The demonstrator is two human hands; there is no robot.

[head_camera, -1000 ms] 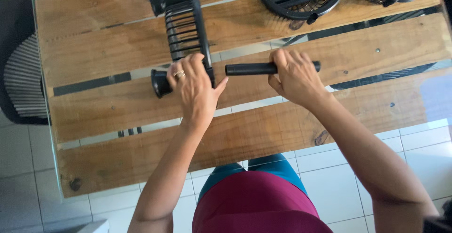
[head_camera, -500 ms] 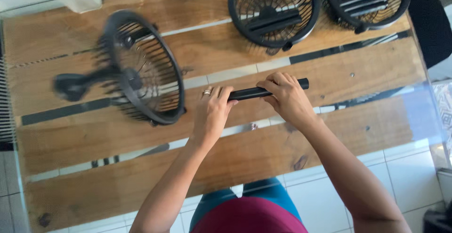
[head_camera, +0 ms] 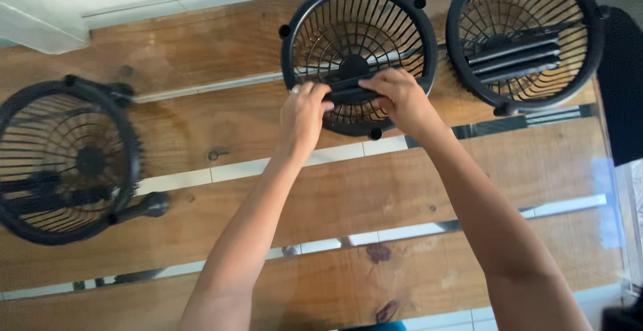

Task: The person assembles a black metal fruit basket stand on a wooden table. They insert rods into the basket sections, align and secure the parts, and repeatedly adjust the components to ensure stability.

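Currently, we are holding a black bar over the middle fan grille, both hands' fingers gripping it; seating it squarely seems next.

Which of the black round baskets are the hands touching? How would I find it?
Look at the wooden plank table. Three black round grilles sit on it; take the middle grille at the far edge. Only this one has the left hand and right hand holding a black bar over it.

Left hand, right hand clenched
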